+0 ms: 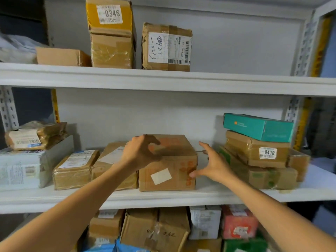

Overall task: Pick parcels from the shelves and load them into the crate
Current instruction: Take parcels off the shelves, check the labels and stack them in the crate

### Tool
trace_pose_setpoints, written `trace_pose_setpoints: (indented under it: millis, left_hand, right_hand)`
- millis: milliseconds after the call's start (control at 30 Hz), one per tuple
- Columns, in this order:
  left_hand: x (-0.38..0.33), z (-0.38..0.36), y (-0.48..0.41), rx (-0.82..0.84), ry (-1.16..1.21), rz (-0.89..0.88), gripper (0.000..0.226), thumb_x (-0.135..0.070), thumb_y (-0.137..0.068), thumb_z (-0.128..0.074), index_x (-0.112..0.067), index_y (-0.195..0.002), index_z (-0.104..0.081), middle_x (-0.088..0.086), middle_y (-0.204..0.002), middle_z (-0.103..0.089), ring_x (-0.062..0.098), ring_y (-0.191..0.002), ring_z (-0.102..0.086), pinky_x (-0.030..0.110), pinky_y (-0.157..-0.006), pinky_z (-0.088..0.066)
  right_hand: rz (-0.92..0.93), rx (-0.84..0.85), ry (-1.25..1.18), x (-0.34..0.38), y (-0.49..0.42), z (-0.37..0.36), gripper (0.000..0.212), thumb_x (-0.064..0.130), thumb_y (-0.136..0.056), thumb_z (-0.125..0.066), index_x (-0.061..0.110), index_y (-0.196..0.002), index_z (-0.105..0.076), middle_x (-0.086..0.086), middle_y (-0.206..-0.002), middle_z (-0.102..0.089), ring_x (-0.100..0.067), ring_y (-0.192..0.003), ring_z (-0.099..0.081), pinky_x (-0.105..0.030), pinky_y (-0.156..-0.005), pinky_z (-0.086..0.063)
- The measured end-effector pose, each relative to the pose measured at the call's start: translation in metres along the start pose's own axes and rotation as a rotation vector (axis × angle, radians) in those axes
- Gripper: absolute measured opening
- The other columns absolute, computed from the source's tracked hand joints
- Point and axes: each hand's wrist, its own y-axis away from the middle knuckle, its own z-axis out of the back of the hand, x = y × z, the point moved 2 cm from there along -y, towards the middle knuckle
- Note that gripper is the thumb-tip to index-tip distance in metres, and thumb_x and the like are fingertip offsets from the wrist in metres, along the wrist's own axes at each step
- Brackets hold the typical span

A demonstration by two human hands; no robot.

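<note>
Two in view: left grip (140, 153) and right grip (212, 164), both spread apart, empty, flanking one orange-printed box (181, 160) on the middle shelf (218, 194). Four cardboard parcels (166, 47) above.

**Room on the right, tight on the left**

The orange-printed box (167, 166) has bare shelf (203, 186) on its right, a gap reaching to the stacked parcels (258, 155). The right hand (212, 164) fits there with fingers spread. On its left, a taped box (101, 173) sits tight against it. Above, open space reaches the upper shelf board (163, 80).
</note>
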Motion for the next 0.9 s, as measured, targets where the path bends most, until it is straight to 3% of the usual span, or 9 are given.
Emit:
trace_pose_setpoints:
  millis: [67,167,300,433,533,633,733,833,900]
  left_hand:
    - [-0.025,-0.005,-0.007,0.022,0.070,-0.087,0.048,-0.037,-0.070,-0.084,-0.029,-0.115,-0.068,-0.006,-0.117,-0.068,0.012,-0.101,-0.063,0.025,-0.080,-0.052]
    - [-0.071,-0.028,-0.018,0.085,0.152,-0.154,0.051,-0.038,-0.070,-0.084,-0.026,-0.116,-0.067,-0.006,-0.116,-0.069,0.010,-0.095,-0.063,0.028,-0.085,-0.054]
    - [-0.141,-0.069,-0.025,0.214,0.272,-0.180,0.051,-0.041,-0.069,-0.083,-0.028,-0.115,-0.064,-0.007,-0.116,-0.066,0.014,-0.103,-0.064,0.038,-0.093,-0.053]
    - [-0.197,-0.100,-0.035,0.214,0.371,-0.188,0.053,-0.037,-0.069,-0.083,-0.024,-0.117,-0.065,-0.005,-0.110,-0.067,0.017,-0.101,-0.064,0.039,-0.091,-0.054]
    - [-0.221,-0.115,-0.052,0.197,0.390,-0.136,0.058,-0.035,-0.070,-0.083,-0.022,-0.122,-0.061,-0.003,-0.114,-0.066,0.018,-0.103,-0.063,0.036,-0.090,-0.054]
    - [-0.234,-0.122,-0.079,0.149,0.427,-0.026,0.059,-0.039,-0.067,-0.086,-0.023,-0.120,-0.064,-0.003,-0.112,-0.067,0.017,-0.103,-0.063,0.031,-0.091,-0.053]
    - [-0.246,-0.130,-0.104,0.133,0.452,0.067,0.066,-0.041,-0.064,-0.088,-0.024,-0.123,-0.063,-0.001,-0.115,-0.068,0.018,-0.103,-0.065,0.033,-0.096,-0.051]
    - [-0.260,-0.142,-0.118,0.104,0.541,0.146,0.073,-0.033,-0.069,-0.086,-0.022,-0.133,-0.054,-0.002,-0.116,-0.061,0.017,-0.104,-0.060,0.027,-0.089,-0.048]
    - [-0.269,-0.149,-0.122,0.139,0.747,0.210,0.071,-0.020,-0.076,-0.081,-0.018,-0.139,-0.047,0.000,-0.113,-0.058,0.017,-0.102,-0.059,0.025,-0.083,-0.048]
  right_hand:
    - [0.014,-0.051,0.142,-0.001,0.014,0.027,0.122,0.038,-0.053,-0.092,0.027,-0.152,-0.022,-0.002,-0.151,-0.038,-0.023,-0.139,-0.035,-0.041,-0.108,-0.035]
    - [0.008,-0.143,0.280,-0.010,0.041,0.079,0.109,0.045,-0.057,-0.089,0.023,-0.147,-0.032,0.002,-0.147,-0.043,-0.021,-0.135,-0.041,-0.041,-0.108,-0.040]
    - [-0.043,-0.309,0.427,-0.034,0.080,0.156,0.081,0.045,-0.060,-0.088,0.021,-0.128,-0.051,0.003,-0.131,-0.058,-0.018,-0.119,-0.054,-0.027,-0.089,-0.042]
    - [-0.168,-0.428,0.356,-0.075,0.084,0.221,0.085,0.044,-0.061,-0.088,0.012,-0.132,-0.052,-0.008,-0.128,-0.061,-0.024,-0.115,-0.058,-0.043,-0.095,-0.050]
    - [-0.206,-0.431,0.253,-0.107,0.063,0.245,0.093,0.044,-0.061,-0.088,0.007,-0.137,-0.048,-0.012,-0.131,-0.058,-0.026,-0.118,-0.056,-0.039,-0.098,-0.048]
    - [-0.197,-0.401,0.148,-0.131,0.031,0.254,0.095,0.043,-0.062,-0.088,0.009,-0.138,-0.045,-0.012,-0.132,-0.057,-0.024,-0.117,-0.056,-0.031,-0.091,-0.047]
    - [-0.171,-0.309,0.108,-0.147,-0.004,0.263,0.098,0.044,-0.062,-0.088,0.012,-0.141,-0.041,-0.012,-0.133,-0.054,-0.024,-0.116,-0.056,-0.036,-0.094,-0.049]
    - [-0.123,-0.234,0.018,-0.153,-0.033,0.277,0.099,0.046,-0.062,-0.087,0.017,-0.144,-0.038,-0.007,-0.137,-0.052,-0.023,-0.121,-0.053,-0.036,-0.096,-0.048]
    - [-0.114,-0.175,-0.036,-0.157,-0.045,0.281,0.093,0.053,-0.066,-0.082,0.020,-0.143,-0.040,-0.003,-0.139,-0.050,-0.021,-0.122,-0.052,-0.034,-0.096,-0.045]
